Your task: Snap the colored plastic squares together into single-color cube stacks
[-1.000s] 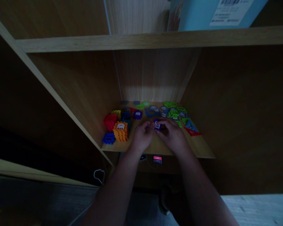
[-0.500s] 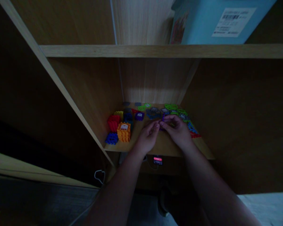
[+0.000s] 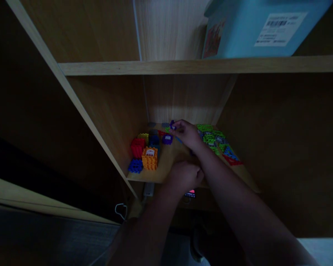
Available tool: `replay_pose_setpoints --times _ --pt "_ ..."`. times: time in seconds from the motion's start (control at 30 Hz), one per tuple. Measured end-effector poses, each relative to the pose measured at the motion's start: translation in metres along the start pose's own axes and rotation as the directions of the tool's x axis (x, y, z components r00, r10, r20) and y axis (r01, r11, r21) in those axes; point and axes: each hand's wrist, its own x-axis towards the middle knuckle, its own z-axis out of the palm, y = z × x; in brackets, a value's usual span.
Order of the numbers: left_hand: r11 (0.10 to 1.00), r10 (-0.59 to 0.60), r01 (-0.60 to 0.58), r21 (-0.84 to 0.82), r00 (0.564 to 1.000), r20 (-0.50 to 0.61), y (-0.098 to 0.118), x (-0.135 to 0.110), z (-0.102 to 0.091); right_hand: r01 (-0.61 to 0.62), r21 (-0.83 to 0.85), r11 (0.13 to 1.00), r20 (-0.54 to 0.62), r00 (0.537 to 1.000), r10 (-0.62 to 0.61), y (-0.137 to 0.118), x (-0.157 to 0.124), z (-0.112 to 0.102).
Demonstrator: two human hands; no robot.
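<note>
My right hand (image 3: pixel 186 133) pinches a small purple building piece (image 3: pixel 172 125) over the back of the shelf. Just below it, a purple block (image 3: pixel 167 139) with a pale window-like top rests on the wood. My left hand (image 3: pixel 186 175) is curled closed near the shelf's front edge, beside my right forearm; what it holds, if anything, is hidden. To the left stand a stack of orange interlocking tiles (image 3: pixel 150 159), a red stack (image 3: pixel 138 147), a blue stack (image 3: pixel 135 166), a yellow stack (image 3: pixel 143 138) and a dark blue stack (image 3: pixel 154 140).
Green and grey tiles (image 3: pixel 209 139) lie spread at the right, with a red triangular piece (image 3: pixel 232 160) near them. A light blue bin (image 3: pixel 238 33) sits on the upper shelf board (image 3: pixel 166 67). Below the front edge is a lit phone screen (image 3: pixel 190 193).
My hands, together before at the purple piece, have separated. My right hand has carried a purple piece left and back; my left hand has drawn toward the front edge. The camera view has shifted slightly.
</note>
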Motion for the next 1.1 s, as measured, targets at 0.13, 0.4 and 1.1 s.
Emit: replay_pose_setpoints --times 0.13,0.4,1.1 --pt "0.994 0.033 -0.038 0.102 0.998 0.053 0.003 -0.002 0.001 0.105 -0.135 0.985 0.144 0.986 -0.085 0.011 -0.016 0.005" --pt "0.995 -0.003 -0.004 0.103 0.998 0.065 0.005 0.000 -0.001 0.153 -0.168 0.974 0.173 0.977 -0.124 0.022 -0.014 0.008" --pt "0.995 -0.034 0.027 0.098 0.997 0.071 0.006 0.001 -0.004 0.072 -0.177 0.982 0.199 0.979 -0.036 0.018 -0.013 0.018"
